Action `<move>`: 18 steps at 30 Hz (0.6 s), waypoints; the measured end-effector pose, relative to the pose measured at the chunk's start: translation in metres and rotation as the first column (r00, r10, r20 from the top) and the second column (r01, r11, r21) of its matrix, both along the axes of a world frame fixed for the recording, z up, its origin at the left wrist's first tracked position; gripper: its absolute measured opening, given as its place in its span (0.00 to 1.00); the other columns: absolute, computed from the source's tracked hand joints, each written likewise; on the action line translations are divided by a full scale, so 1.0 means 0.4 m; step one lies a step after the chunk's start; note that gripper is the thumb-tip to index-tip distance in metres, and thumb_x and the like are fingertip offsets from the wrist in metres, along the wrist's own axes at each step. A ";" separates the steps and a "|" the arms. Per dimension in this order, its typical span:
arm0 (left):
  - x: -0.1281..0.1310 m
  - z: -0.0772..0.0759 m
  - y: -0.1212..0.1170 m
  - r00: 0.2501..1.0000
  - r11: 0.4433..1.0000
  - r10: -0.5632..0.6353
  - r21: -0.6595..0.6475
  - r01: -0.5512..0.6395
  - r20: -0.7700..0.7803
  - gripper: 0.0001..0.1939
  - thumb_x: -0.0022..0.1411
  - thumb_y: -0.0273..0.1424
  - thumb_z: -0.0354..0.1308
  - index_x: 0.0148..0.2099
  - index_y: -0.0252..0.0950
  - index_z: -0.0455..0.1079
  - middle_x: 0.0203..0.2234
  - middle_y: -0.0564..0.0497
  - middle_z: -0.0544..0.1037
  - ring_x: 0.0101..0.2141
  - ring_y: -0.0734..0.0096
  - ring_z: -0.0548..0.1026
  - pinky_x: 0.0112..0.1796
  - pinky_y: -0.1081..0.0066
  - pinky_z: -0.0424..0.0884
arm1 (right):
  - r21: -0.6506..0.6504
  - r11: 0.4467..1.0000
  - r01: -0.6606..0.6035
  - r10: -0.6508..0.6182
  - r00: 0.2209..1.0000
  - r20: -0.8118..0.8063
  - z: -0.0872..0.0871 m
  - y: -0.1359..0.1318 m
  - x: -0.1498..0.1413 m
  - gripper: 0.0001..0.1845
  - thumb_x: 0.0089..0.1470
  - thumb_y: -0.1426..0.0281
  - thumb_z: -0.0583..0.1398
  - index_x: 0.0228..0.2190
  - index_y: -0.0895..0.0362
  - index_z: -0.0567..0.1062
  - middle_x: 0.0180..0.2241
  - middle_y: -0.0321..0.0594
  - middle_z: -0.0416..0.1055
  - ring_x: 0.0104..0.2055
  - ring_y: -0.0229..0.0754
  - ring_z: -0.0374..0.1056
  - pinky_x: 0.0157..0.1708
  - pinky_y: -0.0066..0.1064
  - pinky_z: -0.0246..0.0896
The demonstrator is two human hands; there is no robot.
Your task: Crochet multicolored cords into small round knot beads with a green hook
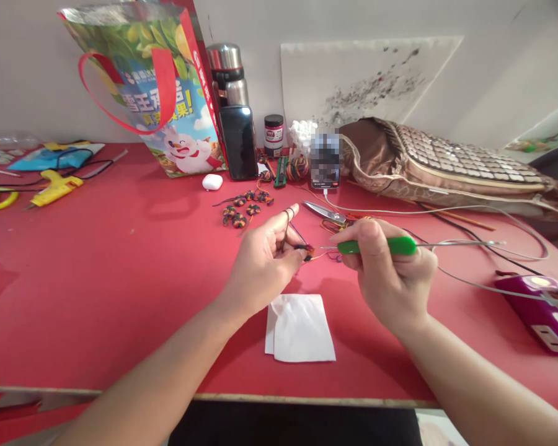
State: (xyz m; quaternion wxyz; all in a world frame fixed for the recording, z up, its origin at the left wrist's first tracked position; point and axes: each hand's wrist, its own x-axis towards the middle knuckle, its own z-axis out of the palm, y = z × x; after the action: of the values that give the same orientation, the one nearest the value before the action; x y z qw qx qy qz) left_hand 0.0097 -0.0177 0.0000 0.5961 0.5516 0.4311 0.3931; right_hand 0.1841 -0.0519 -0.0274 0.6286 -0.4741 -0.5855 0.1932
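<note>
My left hand [272, 251] pinches a small dark, multicoloured crochet piece [309, 252] between thumb and fingers, with dark yarn looped round the raised index finger. My right hand [390, 266] is closed round the green handle of a crochet hook [402, 246]. The hook's thin metal tip points left and comes close to the crochet piece; whether it is inside a stitch I cannot tell. Below the hands lies a folded white tissue [303, 328]. Several finished-looking crochet pieces [239, 220] in dark, orange and red yarn rest beyond my left hand.
Scissors [325, 212] and a yarn ball [299, 167] lie behind my hands. A propped phone [325, 162] has a white cable trailing right. Further back are a black phone [239, 142], an earbud case [212, 181] and a shopping bag [186, 124]. A purple power strip [530, 303] sits right; a yellow glue gun [56, 188] left.
</note>
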 end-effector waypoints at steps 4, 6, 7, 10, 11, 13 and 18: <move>0.005 -0.005 0.004 0.999 0.998 0.047 -0.039 -0.046 0.019 0.38 0.59 0.23 0.68 0.71 0.25 0.68 0.29 0.55 0.78 0.30 0.73 0.73 0.35 0.68 0.70 | 0.231 0.972 -0.052 -0.005 0.971 0.237 0.003 -0.005 -0.006 0.20 0.77 0.66 0.57 0.34 0.54 0.85 0.24 0.36 0.75 0.24 0.38 0.69 0.26 0.32 0.66; 0.004 -0.006 0.009 0.994 0.994 0.082 -0.075 -0.077 0.071 0.39 0.58 0.23 0.69 0.71 0.24 0.68 0.28 0.56 0.78 0.31 0.72 0.75 0.38 0.68 0.71 | 0.304 0.945 -0.120 0.022 0.952 0.306 -0.001 -0.004 -0.002 0.15 0.75 0.70 0.58 0.39 0.54 0.85 0.29 0.39 0.80 0.26 0.38 0.72 0.27 0.32 0.69; 0.003 -0.006 0.011 0.989 0.991 0.102 -0.099 -0.091 0.107 0.40 0.57 0.23 0.70 0.70 0.24 0.69 0.28 0.56 0.78 0.32 0.72 0.76 0.39 0.68 0.71 | 0.322 0.935 -0.151 0.036 0.941 0.337 -0.004 -0.002 0.001 0.13 0.74 0.72 0.59 0.42 0.55 0.85 0.31 0.40 0.81 0.27 0.39 0.74 0.28 0.32 0.70; -0.006 -0.001 0.019 0.960 0.973 0.166 -0.194 -0.123 0.226 0.39 0.52 0.22 0.72 0.67 0.24 0.71 0.28 0.57 0.78 0.33 0.73 0.76 0.39 0.70 0.70 | 0.311 0.920 -0.240 0.086 0.895 0.437 -0.014 0.005 0.014 0.13 0.71 0.75 0.62 0.51 0.55 0.85 0.34 0.41 0.81 0.30 0.39 0.76 0.30 0.31 0.73; -0.008 0.001 0.022 0.948 0.965 0.183 -0.231 -0.123 0.259 0.39 0.51 0.22 0.72 0.66 0.25 0.72 0.27 0.57 0.78 0.33 0.73 0.76 0.39 0.70 0.69 | 0.302 0.915 -0.268 0.104 0.880 0.464 -0.018 0.009 0.019 0.15 0.70 0.76 0.63 0.54 0.56 0.84 0.35 0.42 0.80 0.32 0.39 0.76 0.32 0.30 0.74; -0.013 0.004 0.025 0.927 0.946 0.208 -0.304 -0.110 0.311 0.38 0.50 0.21 0.72 0.65 0.26 0.73 0.27 0.57 0.77 0.32 0.74 0.76 0.38 0.71 0.69 | 0.299 0.901 -0.315 0.134 0.857 0.498 -0.025 0.017 0.026 0.19 0.69 0.77 0.64 0.59 0.55 0.82 0.37 0.42 0.78 0.33 0.39 0.76 0.33 0.30 0.75; -0.012 -0.001 0.028 0.919 0.930 0.184 -0.364 -0.048 0.349 0.35 0.49 0.19 0.71 0.62 0.26 0.75 0.28 0.56 0.77 0.31 0.75 0.75 0.38 0.71 0.70 | 0.338 0.882 -0.328 0.039 0.766 0.642 -0.040 0.030 0.026 0.28 0.70 0.78 0.62 0.68 0.53 0.74 0.37 0.41 0.75 0.34 0.41 0.73 0.34 0.32 0.74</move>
State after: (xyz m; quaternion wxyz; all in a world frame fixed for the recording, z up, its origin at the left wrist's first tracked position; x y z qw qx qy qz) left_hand 0.0047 -0.0067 -0.0005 0.7310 0.3245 0.4036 0.4444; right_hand 0.1943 -0.0400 -0.0433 0.4678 -0.2984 -0.8307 -0.0451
